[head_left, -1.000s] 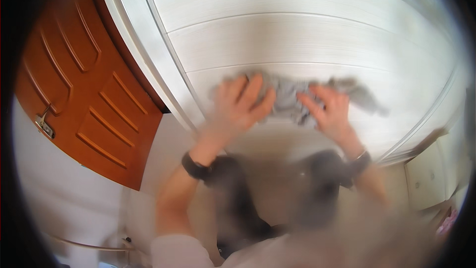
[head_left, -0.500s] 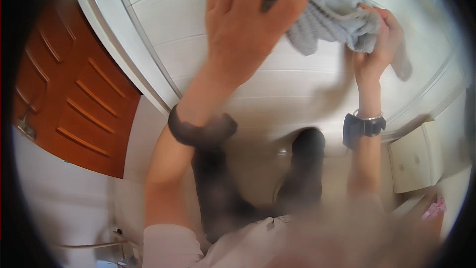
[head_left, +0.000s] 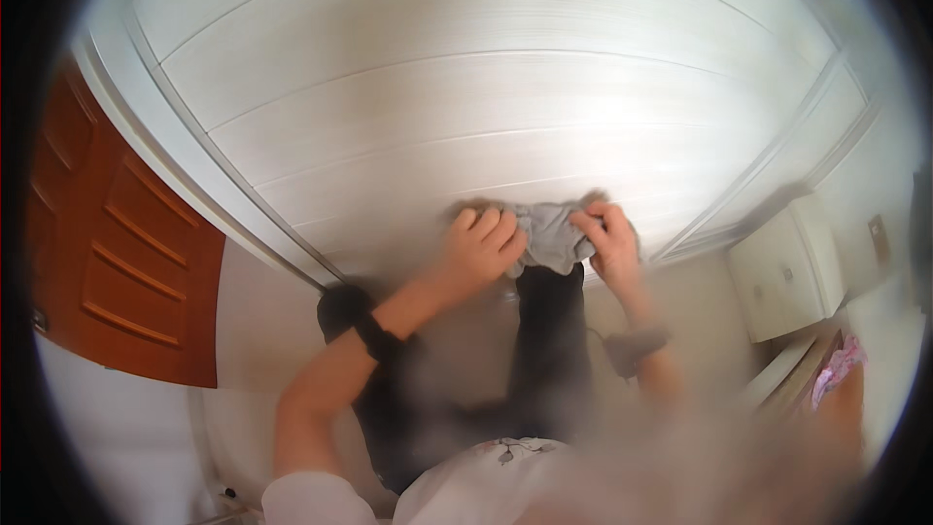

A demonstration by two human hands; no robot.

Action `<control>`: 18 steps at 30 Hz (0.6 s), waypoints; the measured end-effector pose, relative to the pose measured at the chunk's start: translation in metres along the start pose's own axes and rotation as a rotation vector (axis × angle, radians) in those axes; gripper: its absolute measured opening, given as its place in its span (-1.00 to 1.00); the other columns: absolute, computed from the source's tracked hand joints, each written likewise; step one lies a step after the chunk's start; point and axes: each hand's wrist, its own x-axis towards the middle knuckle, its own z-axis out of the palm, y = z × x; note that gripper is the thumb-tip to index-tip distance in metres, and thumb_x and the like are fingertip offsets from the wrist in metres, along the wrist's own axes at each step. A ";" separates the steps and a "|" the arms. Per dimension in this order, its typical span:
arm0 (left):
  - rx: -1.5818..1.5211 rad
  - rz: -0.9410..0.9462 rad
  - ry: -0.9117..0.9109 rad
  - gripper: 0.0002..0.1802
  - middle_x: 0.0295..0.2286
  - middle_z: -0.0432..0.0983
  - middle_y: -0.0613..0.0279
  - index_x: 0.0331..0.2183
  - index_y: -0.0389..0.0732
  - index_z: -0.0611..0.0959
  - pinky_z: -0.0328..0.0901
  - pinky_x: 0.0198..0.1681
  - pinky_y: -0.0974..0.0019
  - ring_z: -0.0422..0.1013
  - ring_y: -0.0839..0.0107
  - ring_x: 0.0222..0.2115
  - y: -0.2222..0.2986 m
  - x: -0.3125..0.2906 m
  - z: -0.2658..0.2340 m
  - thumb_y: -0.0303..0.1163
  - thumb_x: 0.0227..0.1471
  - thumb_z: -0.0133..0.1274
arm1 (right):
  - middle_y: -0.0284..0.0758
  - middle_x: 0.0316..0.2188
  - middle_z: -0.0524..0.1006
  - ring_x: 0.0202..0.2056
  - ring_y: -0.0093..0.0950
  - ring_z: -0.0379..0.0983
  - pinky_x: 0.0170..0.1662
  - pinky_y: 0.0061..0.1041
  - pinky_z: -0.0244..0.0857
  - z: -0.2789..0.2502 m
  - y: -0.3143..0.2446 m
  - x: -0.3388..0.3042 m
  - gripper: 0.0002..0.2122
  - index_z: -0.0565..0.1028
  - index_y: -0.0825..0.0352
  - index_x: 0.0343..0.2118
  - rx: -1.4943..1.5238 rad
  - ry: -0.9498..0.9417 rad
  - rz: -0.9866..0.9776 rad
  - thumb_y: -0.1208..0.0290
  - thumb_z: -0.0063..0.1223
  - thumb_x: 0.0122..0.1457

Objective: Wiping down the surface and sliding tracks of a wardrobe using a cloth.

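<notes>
A grey cloth [head_left: 554, 237] is stretched between my two hands, in front of a white panelled surface [head_left: 466, 97]. My left hand [head_left: 486, 245] is closed on the cloth's left end, its knuckles facing me. At the other end, my right hand [head_left: 610, 241] pinches the cloth between thumb and fingers. Below the cloth, my dark-clad legs [head_left: 549, 350] show. Whether the cloth presses against the panels cannot be made out. Each wrist wears a dark band.
To the left stands a brown wooden door [head_left: 131, 262] beside a pale frame [head_left: 209, 151]. A small white cabinet [head_left: 782, 272] stands at the right, with a pink cloth [head_left: 838, 369] near it. Haze blurs the lower middle.
Both hands have come down and nearer to my legs with the cloth, and closer together. The view has shifted, so more of the white panels shows above them.
</notes>
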 end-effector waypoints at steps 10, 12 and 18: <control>0.220 0.010 0.379 -0.63 -0.18 0.44 0.22 -0.21 -0.07 0.62 0.18 -0.25 0.19 0.33 0.25 -0.22 -0.057 0.164 -0.083 -0.41 -0.19 0.05 | -0.17 -0.16 0.38 -0.04 -0.19 0.25 -0.01 -0.39 0.22 -0.111 -0.020 0.167 -0.43 0.47 0.32 -0.12 -0.232 0.755 -0.135 0.80 0.03 -0.35; 0.248 0.136 0.399 -0.68 -0.22 0.44 0.24 -0.25 -0.11 0.60 0.17 -0.26 0.23 0.33 0.31 -0.21 -0.044 0.140 -0.037 -0.37 -0.17 0.02 | -0.14 -0.15 0.39 -0.01 -0.10 0.22 0.11 -0.18 0.08 -0.065 0.011 0.129 -0.45 0.43 0.30 -0.10 -0.137 0.837 -0.106 0.68 -0.03 -0.33; 0.127 0.264 0.033 -0.83 -0.33 0.42 0.28 -0.40 -0.16 0.55 0.18 -0.33 0.31 0.31 0.36 -0.27 0.027 0.039 0.057 -0.34 -0.11 -0.04 | -0.21 -0.23 0.37 -0.09 -0.27 0.31 -0.05 -0.39 0.25 0.021 0.042 -0.036 -0.63 0.47 0.31 -0.23 0.136 0.363 0.378 0.81 -0.03 -0.16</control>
